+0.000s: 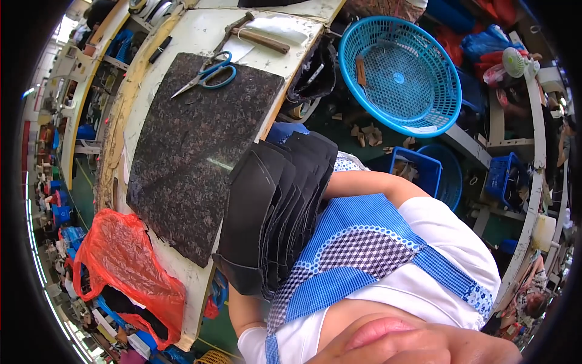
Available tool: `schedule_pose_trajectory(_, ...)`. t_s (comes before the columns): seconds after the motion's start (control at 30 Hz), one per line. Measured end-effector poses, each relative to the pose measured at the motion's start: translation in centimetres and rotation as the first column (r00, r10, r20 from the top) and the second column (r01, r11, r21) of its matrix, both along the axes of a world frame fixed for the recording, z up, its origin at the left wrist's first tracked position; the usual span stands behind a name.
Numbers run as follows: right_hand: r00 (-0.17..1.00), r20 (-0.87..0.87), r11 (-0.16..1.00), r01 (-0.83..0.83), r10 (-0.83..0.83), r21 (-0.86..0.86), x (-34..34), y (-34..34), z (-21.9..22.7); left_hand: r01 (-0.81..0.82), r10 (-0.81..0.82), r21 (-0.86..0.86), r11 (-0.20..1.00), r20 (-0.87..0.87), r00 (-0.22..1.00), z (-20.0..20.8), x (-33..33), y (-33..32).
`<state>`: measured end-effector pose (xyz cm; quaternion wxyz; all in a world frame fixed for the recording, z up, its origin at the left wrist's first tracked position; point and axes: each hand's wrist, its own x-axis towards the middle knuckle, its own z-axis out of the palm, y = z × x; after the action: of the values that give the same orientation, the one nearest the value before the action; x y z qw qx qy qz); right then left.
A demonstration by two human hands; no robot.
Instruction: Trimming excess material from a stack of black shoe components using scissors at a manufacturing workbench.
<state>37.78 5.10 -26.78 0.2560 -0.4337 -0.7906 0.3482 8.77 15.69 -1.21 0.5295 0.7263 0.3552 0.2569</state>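
Observation:
A thick stack of black leather-like pieces (276,200) is held against my apron (364,249), at the edge of the workbench. Its layers are curved and loosely nested. My right forearm (370,184) reaches behind the stack from the right, and my left forearm (242,310) comes up to its lower end. Both hands are hidden by the pieces, so their fingers do not show. Just beyond the stack, a dark speckled stone slab (182,145) lies on the bench. Blue-handled scissors (209,74) rest partly open on the slab's far end.
A hammer (257,40) lies at the bench's far end, near a black marker-like object (160,50). A red plastic bag (130,255) hangs at the near left corner. To the right stand a round blue basket (445,91) and a blue crate (424,165); scraps litter the floor.

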Motion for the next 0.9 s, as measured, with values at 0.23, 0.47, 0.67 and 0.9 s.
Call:
schedule_pose_trajectory(0.23,0.976,-0.166,0.787,-0.210,0.138,-0.581,8.6,2.7,10.3,-0.071,0.071,-0.003,0.997,0.009,0.997,0.2,-0.6,0.5)
schedule_pose_trajectory(0.47,0.952,-0.296,0.782,-0.124,-0.080,-0.611,14.1,-0.2,21.8,-0.305,0.307,0.042,0.952,-0.068,0.949,3.2,-4.6,-7.9)
schedule_pose_trajectory(0.67,0.733,0.013,0.724,-0.674,0.680,0.144,6.1,-3.5,33.1,0.085,0.598,0.725,0.683,-0.623,0.503,6.4,-0.5,-7.8)
schedule_pose_trajectory(0.9,0.868,0.380,0.947,-0.271,0.319,-0.175,5.9,8.7,40.6,0.727,0.170,0.604,0.326,-0.794,0.584,6.8,6.6,-10.8)
